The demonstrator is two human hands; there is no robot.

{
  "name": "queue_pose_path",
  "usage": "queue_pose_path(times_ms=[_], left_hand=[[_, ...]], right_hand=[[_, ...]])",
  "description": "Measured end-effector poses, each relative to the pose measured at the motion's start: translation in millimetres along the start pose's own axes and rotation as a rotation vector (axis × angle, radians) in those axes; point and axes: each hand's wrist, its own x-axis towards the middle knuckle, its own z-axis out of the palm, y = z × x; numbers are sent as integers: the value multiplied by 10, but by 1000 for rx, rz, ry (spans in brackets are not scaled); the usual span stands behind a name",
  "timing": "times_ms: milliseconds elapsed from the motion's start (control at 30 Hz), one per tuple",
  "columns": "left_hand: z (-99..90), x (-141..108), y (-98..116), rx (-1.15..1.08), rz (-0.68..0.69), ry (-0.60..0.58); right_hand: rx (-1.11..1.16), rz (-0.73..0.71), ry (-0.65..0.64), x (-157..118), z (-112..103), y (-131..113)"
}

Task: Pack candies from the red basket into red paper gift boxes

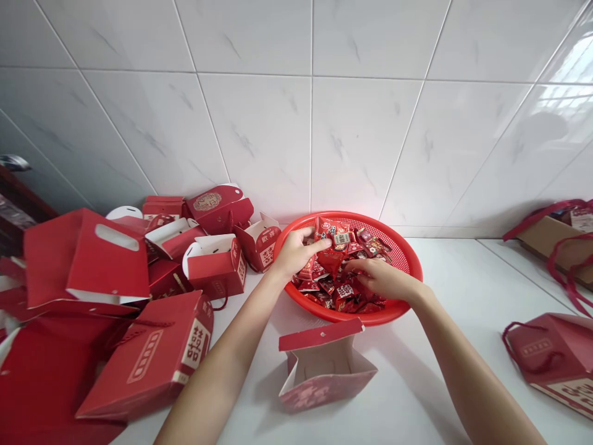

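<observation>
Head view: left hand [299, 250] and right hand [384, 279] inside the basket [416, 269].
Left pinches a packet [330, 227]; right's grip, cannot tell; open box [328, 384] before basket.

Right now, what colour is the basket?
Bright red; the basket shows best in the head view.

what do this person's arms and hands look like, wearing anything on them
The left hand and right hand are gloveless. The left forearm and right forearm show no sleeves, watch or bracelet.
</observation>
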Motion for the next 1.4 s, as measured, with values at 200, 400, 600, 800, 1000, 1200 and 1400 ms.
queue_pose_path(times_ms=[200,400,600,800,1000,1200,1400], left_hand=[[-1,2,-5,-12,-14,6],[8,-3,8,-3,-15,19],[10,-2,15,-22,-2,8],[5,8,10,-37,3,-6],[11,6,13,-13,26,1],[8,-9,5,-17,12,18],[9,-6,1,-28,3,25]], right_hand=[[-45,20,-130,24,15,4],[-135,52,-215,-5,15,-62],[-164,56,-234,40,7,-51],[-182,76,-256,119,31,13],[-61,26,-84,60,19,43],[601,98,356,28,-4,164],[963,47,497,-13,4,199]])
